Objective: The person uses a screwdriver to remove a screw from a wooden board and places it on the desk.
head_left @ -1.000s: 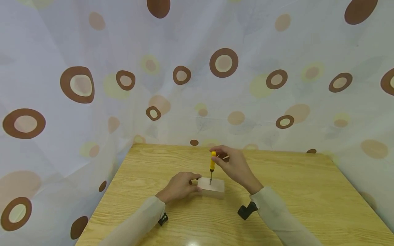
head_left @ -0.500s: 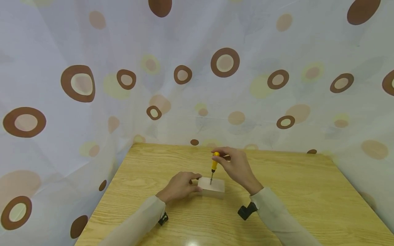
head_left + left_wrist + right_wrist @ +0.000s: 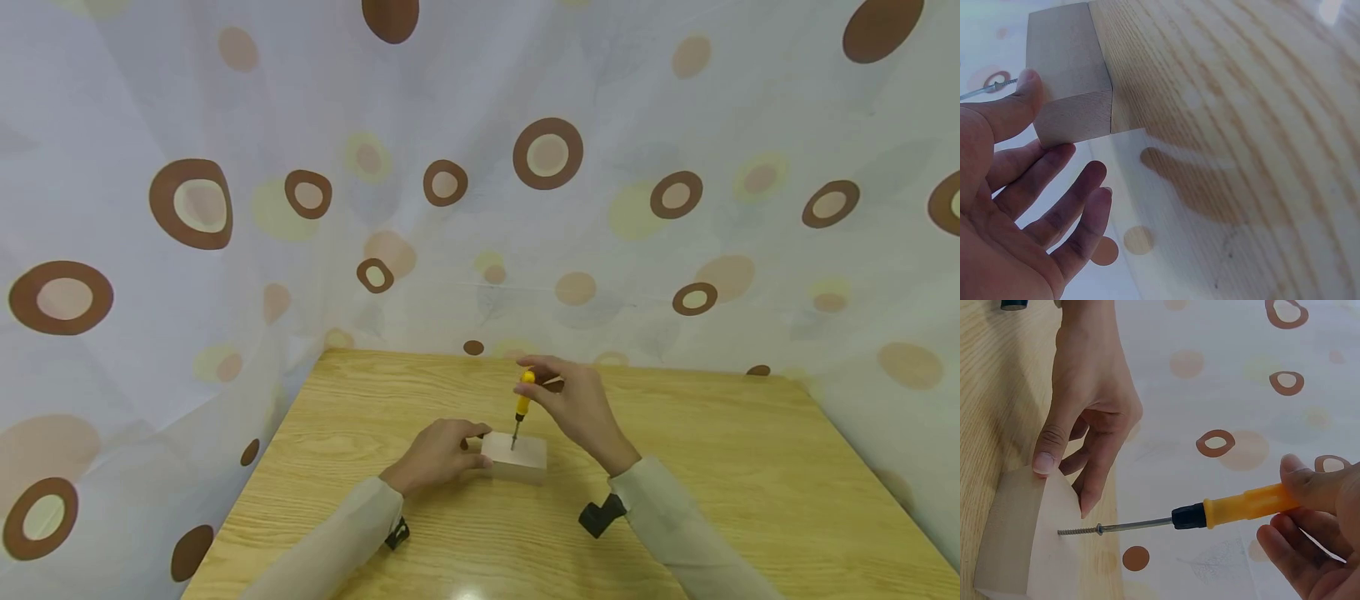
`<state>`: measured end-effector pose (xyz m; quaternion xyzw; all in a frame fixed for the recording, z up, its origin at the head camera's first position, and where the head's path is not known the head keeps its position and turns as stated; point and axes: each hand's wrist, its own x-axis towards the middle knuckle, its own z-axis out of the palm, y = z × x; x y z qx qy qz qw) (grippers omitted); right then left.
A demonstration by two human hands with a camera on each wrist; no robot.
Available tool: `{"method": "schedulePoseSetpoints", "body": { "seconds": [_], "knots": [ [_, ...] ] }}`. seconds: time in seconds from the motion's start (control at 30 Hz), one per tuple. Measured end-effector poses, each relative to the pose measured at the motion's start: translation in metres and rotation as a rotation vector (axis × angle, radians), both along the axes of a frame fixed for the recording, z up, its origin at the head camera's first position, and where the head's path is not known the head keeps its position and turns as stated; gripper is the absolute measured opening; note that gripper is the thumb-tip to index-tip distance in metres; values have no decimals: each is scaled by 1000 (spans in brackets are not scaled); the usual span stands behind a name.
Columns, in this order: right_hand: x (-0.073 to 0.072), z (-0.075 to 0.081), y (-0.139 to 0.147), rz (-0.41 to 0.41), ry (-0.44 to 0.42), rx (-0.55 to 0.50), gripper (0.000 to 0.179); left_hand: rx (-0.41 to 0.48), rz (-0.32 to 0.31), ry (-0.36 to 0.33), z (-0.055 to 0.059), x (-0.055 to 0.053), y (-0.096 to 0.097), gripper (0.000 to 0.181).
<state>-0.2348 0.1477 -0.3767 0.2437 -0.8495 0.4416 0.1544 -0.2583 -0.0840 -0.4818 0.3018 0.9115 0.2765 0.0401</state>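
Observation:
A pale wooden block (image 3: 519, 471) lies flat on the table, and my left hand (image 3: 441, 454) holds its left end between thumb and fingers. Above it, my right hand (image 3: 576, 408) pinches the upper end of a yellow-handled screwdriver (image 3: 523, 405), which leans slightly right. In the right wrist view a threaded screw (image 3: 1080, 532) stands out of the block's top face, much of its thread showing. The screwdriver's shaft (image 3: 1141, 525) meets the screw head. In the left wrist view the thumb (image 3: 1030, 90) sits on the block's edge, while the ring and little fingers are off it.
The wood-grain table (image 3: 720, 483) stretches to both sides of the block. A white curtain (image 3: 480, 208) with brown and yellow circles stands behind the table and along its sides. Dark wrist camera mounts (image 3: 602, 514) hang below the sleeves.
The screwdriver has gone from nearly upright to leaning slightly right, the right hand's fingers shifting with its handle. The block and the left hand have stayed in place.

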Motion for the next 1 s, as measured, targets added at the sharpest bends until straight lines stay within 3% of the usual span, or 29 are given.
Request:
{"method": "schedulePoseSetpoints", "body": {
  "seconds": [0.23, 0.63, 1.0],
  "knots": [
    [-1, 2, -1, 22, 11, 32, 19, 4, 7, -10, -1, 0, 0, 56],
    [0, 0, 1, -8, 46, -3, 26, 7, 4, -16, 0, 1, 0, 56],
    [0, -3, 1, -29, 20, -34, 24, -4, 9, -7, -1, 0, 1, 57]
  ]
}}
